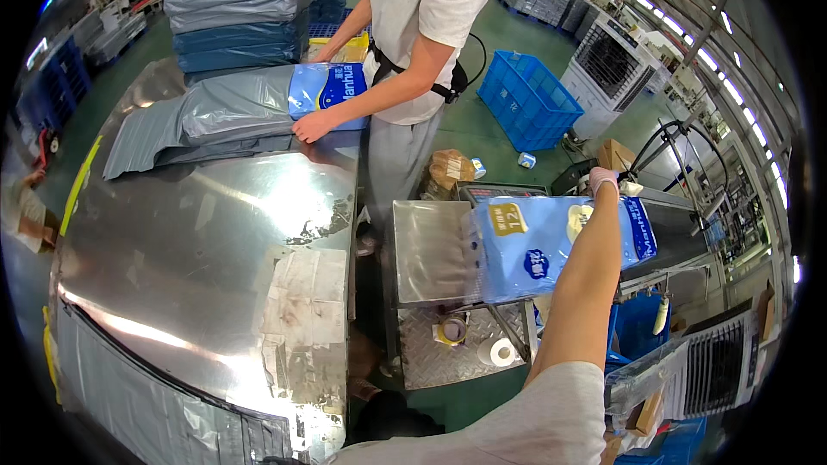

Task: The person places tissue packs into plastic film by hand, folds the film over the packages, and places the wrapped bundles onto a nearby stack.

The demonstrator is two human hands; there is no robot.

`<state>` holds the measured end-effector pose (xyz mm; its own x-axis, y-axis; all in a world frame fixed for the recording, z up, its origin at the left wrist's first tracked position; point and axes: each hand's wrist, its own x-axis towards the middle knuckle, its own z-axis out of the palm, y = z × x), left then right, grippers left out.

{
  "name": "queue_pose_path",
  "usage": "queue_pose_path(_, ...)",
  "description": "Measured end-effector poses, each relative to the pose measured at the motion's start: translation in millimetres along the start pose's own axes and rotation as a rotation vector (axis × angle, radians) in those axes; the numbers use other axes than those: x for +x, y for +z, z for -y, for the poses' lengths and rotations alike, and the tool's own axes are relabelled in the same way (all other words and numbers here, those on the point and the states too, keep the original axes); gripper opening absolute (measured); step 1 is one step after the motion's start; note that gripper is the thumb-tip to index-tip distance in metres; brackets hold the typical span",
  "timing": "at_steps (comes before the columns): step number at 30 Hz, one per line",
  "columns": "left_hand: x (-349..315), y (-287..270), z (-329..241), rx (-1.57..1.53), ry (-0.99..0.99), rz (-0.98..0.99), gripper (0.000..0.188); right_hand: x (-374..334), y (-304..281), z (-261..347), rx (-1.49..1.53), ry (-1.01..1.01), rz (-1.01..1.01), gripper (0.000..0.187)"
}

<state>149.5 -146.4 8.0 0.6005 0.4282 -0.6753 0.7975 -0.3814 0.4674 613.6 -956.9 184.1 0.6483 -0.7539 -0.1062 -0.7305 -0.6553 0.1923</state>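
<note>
The right hand (605,179) touches the far edge of a blue, rectangular plastic-wrapped pack (556,245) — its closure I cannot tell. From left: a shiny metal surface (185,241), a silver rectangular steel plate (433,250) — then the pack, overlapping it.

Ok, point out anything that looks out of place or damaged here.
A small blue-and-white pack lies loose on the green floor, outside the blue crate, as if dropped. On the metal table, the pale sheet looks stained and ragged, so probably worn.
</note>
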Motion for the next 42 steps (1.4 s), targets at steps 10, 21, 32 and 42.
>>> queue_pose_path(10, -7, -5, 26, 0.008, 0.069, -0.062, 0.036, -2, 8, -28, 0.243, 0.069, 0.084, 0.037)
queue_pose_path(21, 6, -5, 79, 0.116, 0.004, -0.535, 0.037, -114, 14, -45, -0.164, -0.219, -0.161, 0.029)
queue_pose_path(32, 44, 44, 123, -0.036, 0.021, -0.544, 0.031, 10, 32, -3, -0.581, -0.464, -0.157, 0.023)
queue_pose_path(42, 24, 32, 144, -0.093, 0.015, -0.621, 0.026, -179, 73, 75, 0.159, 0.032, -0.161, 0.05)
